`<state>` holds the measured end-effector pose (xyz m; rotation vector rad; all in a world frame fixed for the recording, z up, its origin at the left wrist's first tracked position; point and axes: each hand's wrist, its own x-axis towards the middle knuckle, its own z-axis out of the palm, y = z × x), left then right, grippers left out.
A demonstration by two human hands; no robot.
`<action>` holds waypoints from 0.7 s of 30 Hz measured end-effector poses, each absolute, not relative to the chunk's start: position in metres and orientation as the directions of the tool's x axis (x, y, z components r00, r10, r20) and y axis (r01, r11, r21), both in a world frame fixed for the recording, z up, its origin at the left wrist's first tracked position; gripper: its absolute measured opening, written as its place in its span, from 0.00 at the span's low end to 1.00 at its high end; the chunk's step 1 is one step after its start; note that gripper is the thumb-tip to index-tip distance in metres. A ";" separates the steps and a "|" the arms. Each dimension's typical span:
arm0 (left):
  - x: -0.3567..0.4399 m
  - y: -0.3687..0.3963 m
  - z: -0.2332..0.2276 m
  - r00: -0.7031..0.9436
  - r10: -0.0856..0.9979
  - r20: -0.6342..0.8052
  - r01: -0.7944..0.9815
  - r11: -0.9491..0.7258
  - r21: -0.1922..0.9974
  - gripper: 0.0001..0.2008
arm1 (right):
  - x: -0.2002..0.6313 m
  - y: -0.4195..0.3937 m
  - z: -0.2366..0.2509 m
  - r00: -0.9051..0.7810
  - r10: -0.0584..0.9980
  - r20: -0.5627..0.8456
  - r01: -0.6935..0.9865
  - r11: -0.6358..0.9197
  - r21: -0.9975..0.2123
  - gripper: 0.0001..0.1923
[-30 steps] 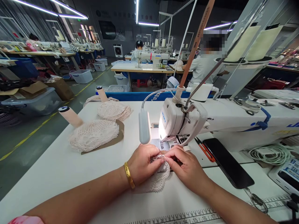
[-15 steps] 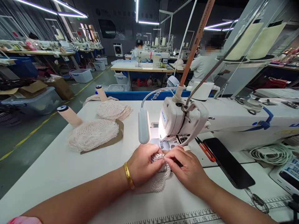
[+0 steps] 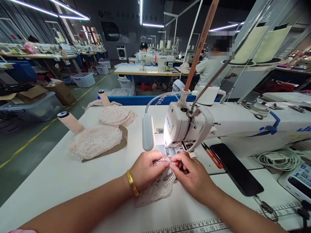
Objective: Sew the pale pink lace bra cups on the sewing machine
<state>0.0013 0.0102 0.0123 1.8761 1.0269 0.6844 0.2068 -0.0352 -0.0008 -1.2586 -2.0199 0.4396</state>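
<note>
A piece of pale lace (image 3: 162, 187) hangs between my hands, just in front of the needle area of a white sewing machine (image 3: 173, 126). My left hand (image 3: 149, 166), with a gold bangle at the wrist, pinches its upper edge between thumb and fingers. On the other side my right hand (image 3: 191, 170) pinches the same edge, fingertips close to those of the left. The lower part of the lace drapes toward the white tabletop (image 3: 107, 181). The fingers hide part of the held edge. A small lamp (image 3: 148, 133) shines beside the needle.
Lace stacks (image 3: 97, 140) and thread cones (image 3: 70, 122) lie at the left. Orange-handled snips (image 3: 213, 157), a black phone (image 3: 235, 168) and a coiled cable (image 3: 279, 161) sit at the right. A printed ruler (image 3: 204, 225) runs along the front. Other people (image 3: 210, 69) sit at machines beyond.
The lace has shifted in my fingers, and more of it now spreads below my left hand. Both hands stay close together by the needle. The view has moved slightly.
</note>
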 end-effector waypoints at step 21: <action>0.005 0.008 0.007 0.544 0.793 0.273 0.376 -0.522 0.766 0.10 | 0.206 -0.035 -0.001 -0.300 0.886 0.354 0.557 0.463 -0.690 0.07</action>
